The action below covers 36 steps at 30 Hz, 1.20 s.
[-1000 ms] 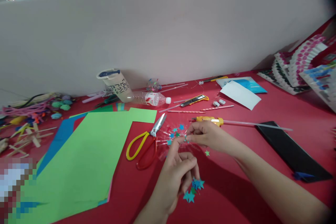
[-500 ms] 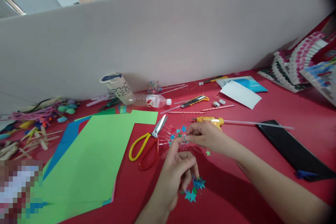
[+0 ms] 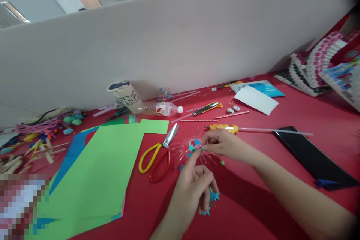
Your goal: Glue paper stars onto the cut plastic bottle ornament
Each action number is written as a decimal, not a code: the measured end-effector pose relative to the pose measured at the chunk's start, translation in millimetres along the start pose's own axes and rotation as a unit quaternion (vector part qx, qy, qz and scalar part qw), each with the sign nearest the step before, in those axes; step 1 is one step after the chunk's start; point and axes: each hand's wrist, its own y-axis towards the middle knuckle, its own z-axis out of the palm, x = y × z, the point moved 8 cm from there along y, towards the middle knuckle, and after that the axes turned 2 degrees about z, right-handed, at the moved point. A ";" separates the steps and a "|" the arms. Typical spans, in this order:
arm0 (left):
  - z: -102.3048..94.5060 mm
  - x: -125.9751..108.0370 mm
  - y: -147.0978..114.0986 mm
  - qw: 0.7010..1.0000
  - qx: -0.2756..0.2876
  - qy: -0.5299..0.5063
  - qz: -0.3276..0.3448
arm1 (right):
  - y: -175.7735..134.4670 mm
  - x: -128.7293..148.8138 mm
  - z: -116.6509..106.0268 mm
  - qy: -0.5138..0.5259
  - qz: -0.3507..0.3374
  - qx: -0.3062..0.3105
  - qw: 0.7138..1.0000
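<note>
My left hand [image 3: 194,191] reaches in from the bottom with its index finger stretched out and the other fingers loosely bent. That fingertip rests at a clear plastic piece with fringed strips [image 3: 184,155], which carries several blue and green paper stars [image 3: 197,142]. From the right, my right hand [image 3: 222,144] pinches thumb and fingertips together at the same piece; what lies in the pinch is too small to make out. A pile of blue stars [image 3: 215,196] is partly hidden under my left fingers. One green star [image 3: 222,163] lies below my right hand.
Left of my hands are scissors [image 3: 159,153] and green paper sheets [image 3: 104,172]. A yellow glue gun [image 3: 222,128] lies behind my right hand. Further back are a plastic bottle [image 3: 165,109], a cutter knife [image 3: 207,108] and a cup [image 3: 128,97]. A black case [image 3: 312,157] is at right.
The clear piece has turned or shifted slightly, and its stars sit differently. My left hand has moved slightly right and covers more of the star pile. My right hand stays pinched.
</note>
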 end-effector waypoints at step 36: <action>-62.8 -51.4 -6.3 0.776 -0.282 0.400 0.397 | -20.7 23.3 -38.6 -0.237 -0.114 -0.165 0.950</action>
